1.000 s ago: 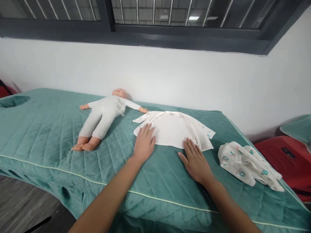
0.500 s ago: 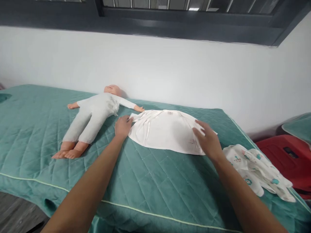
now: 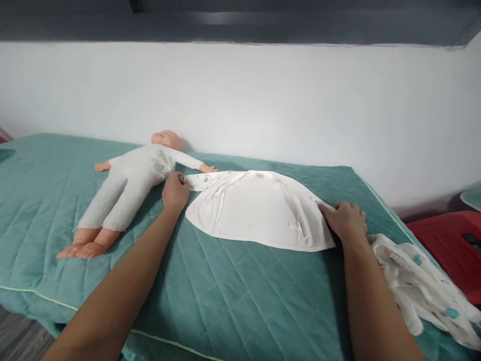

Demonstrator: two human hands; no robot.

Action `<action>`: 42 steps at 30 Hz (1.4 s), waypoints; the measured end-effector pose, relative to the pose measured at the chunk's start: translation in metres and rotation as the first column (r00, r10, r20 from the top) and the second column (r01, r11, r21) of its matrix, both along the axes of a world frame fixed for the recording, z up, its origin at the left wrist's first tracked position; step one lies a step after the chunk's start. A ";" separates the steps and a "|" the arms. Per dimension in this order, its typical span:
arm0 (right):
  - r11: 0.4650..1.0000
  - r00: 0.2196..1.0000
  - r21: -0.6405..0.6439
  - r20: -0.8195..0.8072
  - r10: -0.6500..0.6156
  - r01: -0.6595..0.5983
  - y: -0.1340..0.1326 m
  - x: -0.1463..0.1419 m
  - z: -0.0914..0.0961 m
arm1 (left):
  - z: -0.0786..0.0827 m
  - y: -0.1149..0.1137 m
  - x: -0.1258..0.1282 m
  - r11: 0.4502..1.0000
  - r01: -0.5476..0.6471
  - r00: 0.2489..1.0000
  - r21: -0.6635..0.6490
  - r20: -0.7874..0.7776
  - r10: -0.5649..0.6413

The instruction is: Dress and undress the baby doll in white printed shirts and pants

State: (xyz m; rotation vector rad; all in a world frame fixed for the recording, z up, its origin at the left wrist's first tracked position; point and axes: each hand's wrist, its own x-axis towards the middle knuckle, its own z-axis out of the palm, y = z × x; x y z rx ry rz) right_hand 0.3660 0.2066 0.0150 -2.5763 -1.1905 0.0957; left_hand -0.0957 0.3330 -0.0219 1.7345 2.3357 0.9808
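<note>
1. A white, long-sleeved fabric top point(image 3: 255, 215) lies spread out on a green quilted bed cover point(image 3: 233, 301), its body slightly creased and a small label at the neckline.
2. The bare left hand point(image 3: 176, 193) has its fingers curled together, clamped on the end of the top's left-hand sleeve, which stretches out sideways.
3. The bare right hand point(image 3: 345, 220) grips the opposite sleeve between thumb and fingers; the fingertips' exact hold is partly hidden.
4. A doll with a white cloth body and pinkish limbs point(image 3: 139, 165) lies face up left of the top, one arm reaching close to the sleeve.
5. A crumpled white garment with teal prints point(image 3: 421, 286) lies beside the right forearm, near a red case point(image 3: 447, 240).
</note>
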 end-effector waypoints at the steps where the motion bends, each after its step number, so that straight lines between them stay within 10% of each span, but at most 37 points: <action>1: 0.999 1.000 -0.025 -0.018 0.020 -0.020 0.001 0.001 0.000 | -0.001 0.000 -0.001 1.000 0.000 1.000 0.015 -0.007 0.000; 8: 0.985 0.983 0.162 -0.177 -0.038 0.067 0.005 0.006 -0.001 | -0.001 -0.005 -0.001 0.996 0.019 1.000 0.091 -0.013 -0.018; 16: 0.828 0.941 0.497 -0.324 -0.101 0.260 0.016 0.012 -0.015 | -0.003 -0.005 -0.003 0.992 0.047 0.998 0.120 0.029 -0.051; 25: 0.822 0.934 0.516 -0.353 -0.050 0.239 0.017 0.007 -0.016 | -0.004 -0.005 -0.006 0.990 0.059 0.996 0.127 0.054 -0.066; 35: 0.964 0.971 0.220 -0.217 -0.098 0.146 0.008 0.017 -0.014 | -0.007 -0.001 -0.008 0.992 0.057 0.997 0.116 0.053 -0.063; 42: 0.823 0.955 0.513 -0.277 -0.109 0.243 0.017 0.022 -0.022 | -0.007 -0.001 -0.008 0.993 0.052 0.997 0.105 0.054 -0.057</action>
